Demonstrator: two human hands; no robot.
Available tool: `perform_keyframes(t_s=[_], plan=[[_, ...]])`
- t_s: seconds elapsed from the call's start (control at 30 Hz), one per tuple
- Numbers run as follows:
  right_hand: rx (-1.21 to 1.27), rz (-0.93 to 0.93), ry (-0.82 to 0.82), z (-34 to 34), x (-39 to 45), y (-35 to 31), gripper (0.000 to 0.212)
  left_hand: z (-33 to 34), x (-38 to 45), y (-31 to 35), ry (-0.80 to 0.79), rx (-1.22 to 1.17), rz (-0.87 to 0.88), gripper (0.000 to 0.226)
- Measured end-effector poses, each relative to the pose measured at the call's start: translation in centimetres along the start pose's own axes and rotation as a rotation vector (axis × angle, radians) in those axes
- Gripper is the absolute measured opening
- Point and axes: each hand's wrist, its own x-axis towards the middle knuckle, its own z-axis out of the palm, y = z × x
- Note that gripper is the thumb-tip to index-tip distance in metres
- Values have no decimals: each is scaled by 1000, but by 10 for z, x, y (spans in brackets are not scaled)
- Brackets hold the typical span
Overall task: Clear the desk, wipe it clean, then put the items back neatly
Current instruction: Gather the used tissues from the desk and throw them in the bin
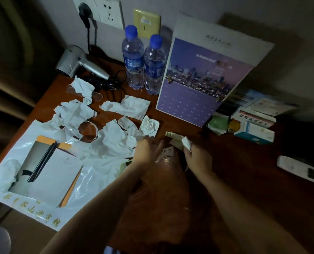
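Observation:
Several crumpled white paper scraps (127, 107) litter the dark wooden desk (244, 180). My right hand (198, 160) pinches one small white scrap (187, 143) at the desk's middle. My left hand (149, 149) rests beside it, fingers curled at the edge of a clear plastic bag (163, 180) that hangs below both hands. A white plastic bag (48, 173) with gold lettering lies flat at the left, a notebook visible inside it. Whether the left hand grips the clear bag is hard to make out.
Two blue-capped water bottles (143, 65) stand at the back beside a purple calendar (198, 85) leaning on the wall. A silver hair dryer (79, 63) with a black cord lies back left. Medicine boxes (253, 127) and a white remote (299, 169) lie at the right.

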Motion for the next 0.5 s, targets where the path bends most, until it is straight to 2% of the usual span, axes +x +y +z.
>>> perform_keyframes(t_s=[0.1,0.2,0.37,0.5], plan=[[111,24,-11,-5,1,-2,36,7,2,-1,45,4,32,20],[132,-53,-49,-8,3,-2,44,13,4,-2,7,18,31,6],[-39,-62,-72,-4,8,0,26,16,0,-10,-13,4,-19,23],[-24,-91,-44,-1,5,1,46,14,-4,-17,-43,18,-31,32]])
